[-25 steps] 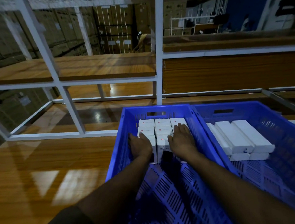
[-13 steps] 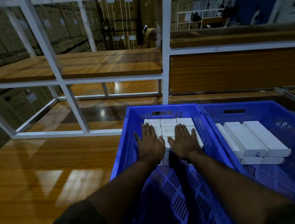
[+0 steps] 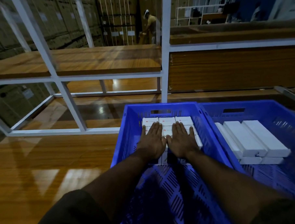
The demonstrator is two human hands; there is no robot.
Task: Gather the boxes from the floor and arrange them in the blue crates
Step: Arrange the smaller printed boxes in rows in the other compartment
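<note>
Head view: small white boxes (image 3: 166, 122) with red logos, packed in rows at far end of left blue crate (image 3: 125, 136). Left hand (image 3: 153, 141) and right hand (image 3: 181, 141) flat on top, fingers straight, gripping nothing. Right crate (image 3: 255, 106) alongside, touching: long white boxes (image 3: 253, 142) stacked, long axis running away, slightly leftward. White shelf frame (image 3: 163, 61) behind crates.

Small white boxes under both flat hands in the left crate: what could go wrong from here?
1. The small white boxes sit packed only at the far wall of the left crate; the near floor is bare, so lifting the left hand and right hand may let the near row slide or tip.
2. In the right crate, the long white boxes are stacked loosely and angled, so bumping the shared wall might shift them.
</note>
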